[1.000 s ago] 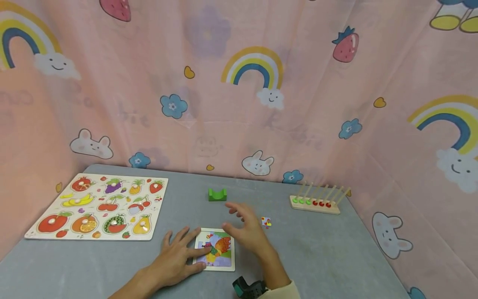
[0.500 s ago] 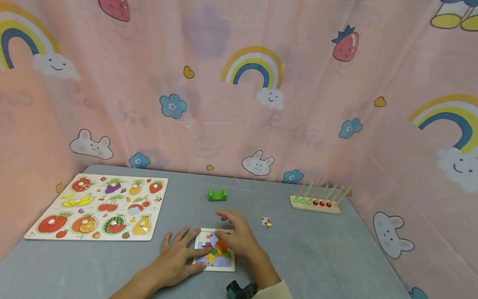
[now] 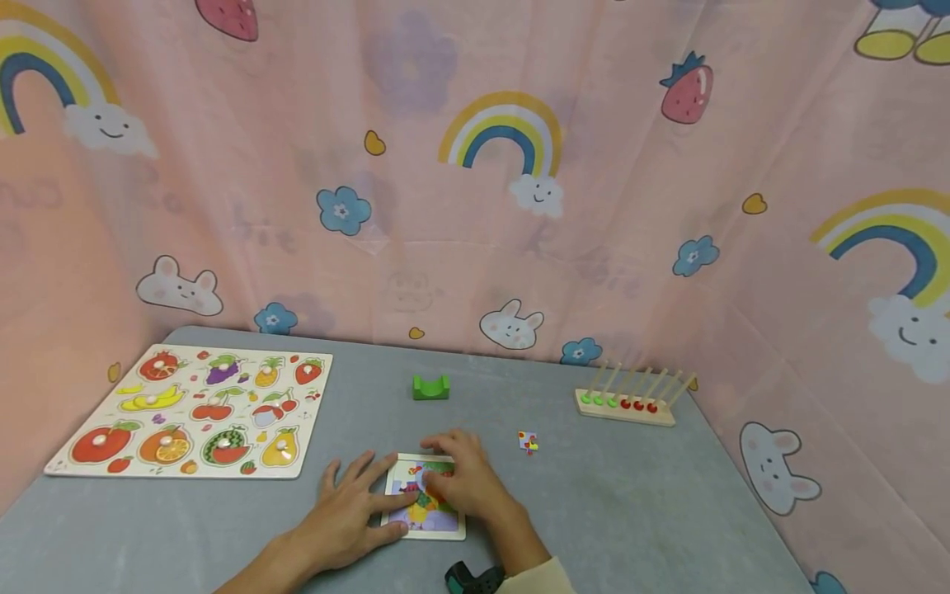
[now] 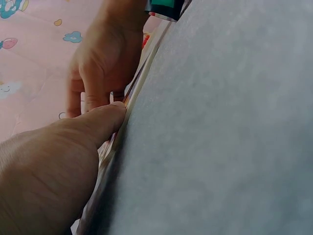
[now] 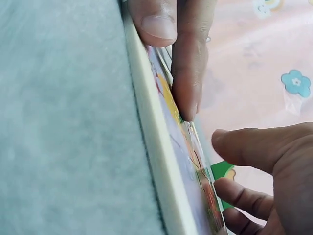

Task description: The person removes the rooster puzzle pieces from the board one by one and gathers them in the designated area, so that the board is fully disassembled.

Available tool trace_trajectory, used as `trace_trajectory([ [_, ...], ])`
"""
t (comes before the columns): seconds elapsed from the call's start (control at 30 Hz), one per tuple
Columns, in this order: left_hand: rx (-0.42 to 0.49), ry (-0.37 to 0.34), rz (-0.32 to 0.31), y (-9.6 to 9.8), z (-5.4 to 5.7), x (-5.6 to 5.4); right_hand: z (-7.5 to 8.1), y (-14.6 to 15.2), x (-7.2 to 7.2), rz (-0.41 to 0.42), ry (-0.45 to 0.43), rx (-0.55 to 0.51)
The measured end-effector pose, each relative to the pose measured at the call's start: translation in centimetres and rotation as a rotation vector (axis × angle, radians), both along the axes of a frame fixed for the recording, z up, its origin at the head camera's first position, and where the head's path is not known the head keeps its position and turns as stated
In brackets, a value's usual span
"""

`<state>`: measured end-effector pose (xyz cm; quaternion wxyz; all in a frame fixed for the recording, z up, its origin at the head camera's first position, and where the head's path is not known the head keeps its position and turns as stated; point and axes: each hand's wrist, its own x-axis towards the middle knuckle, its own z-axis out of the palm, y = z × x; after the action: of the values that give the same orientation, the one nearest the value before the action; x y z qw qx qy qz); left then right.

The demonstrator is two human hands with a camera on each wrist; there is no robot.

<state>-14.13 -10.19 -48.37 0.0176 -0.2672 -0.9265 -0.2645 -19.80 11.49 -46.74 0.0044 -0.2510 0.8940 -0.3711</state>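
Note:
A small jigsaw puzzle in a pale frame lies flat on the table, its colourful picture partly covered by both hands. My left hand rests spread over its left side, index finger on the picture and thumb at the near border. Bent over the puzzle's right half is my right hand. In the right wrist view its thumb and fingers stand apart close over the picture, with nothing seen between them. One loose puzzle piece lies to the right of the frame.
A large fruit puzzle board lies at the left. A green block with a curved notch stands behind the small puzzle. Toward the back right is a wooden peg rack with green and red beads. A patterned pink curtain hangs behind the table.
My right hand has moved left and nearer, from above the puzzle's right edge down over its picture. My left hand, the puzzle and the loose piece have kept their places.

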Motion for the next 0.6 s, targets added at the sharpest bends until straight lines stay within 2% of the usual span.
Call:
trace_trajectory([
  [0.6, 0.001, 0.023, 0.005, 0.04, -0.17, 0.01, 0.20, -0.39, 0.27, -0.008, 0.062, 0.147],
])
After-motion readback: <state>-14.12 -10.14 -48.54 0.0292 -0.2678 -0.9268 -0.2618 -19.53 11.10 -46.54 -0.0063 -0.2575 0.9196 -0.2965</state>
